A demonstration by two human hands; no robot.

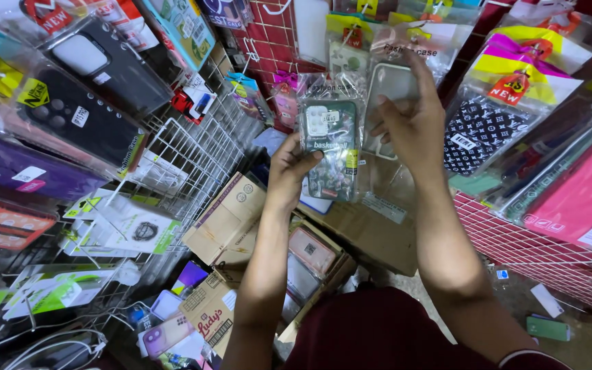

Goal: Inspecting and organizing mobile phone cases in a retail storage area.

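My left hand [289,171] grips a phone case in a clear plastic packet [330,147]; the case is dark green with a picture collage on it. My right hand [412,127] is raised just to its right, fingers on a clear phone case in a packet [390,89] that sits behind the first one. Both hands are held up in front of a wall of hanging packets. More packaged cases hang above them, with yellow and pink header cards.
White wire racks [193,157] on the left carry black, purple and orange cases. A red grid rack [536,247] on the right holds pink and patterned cases. Cardboard boxes [231,219] with loose cases lie on the floor below.
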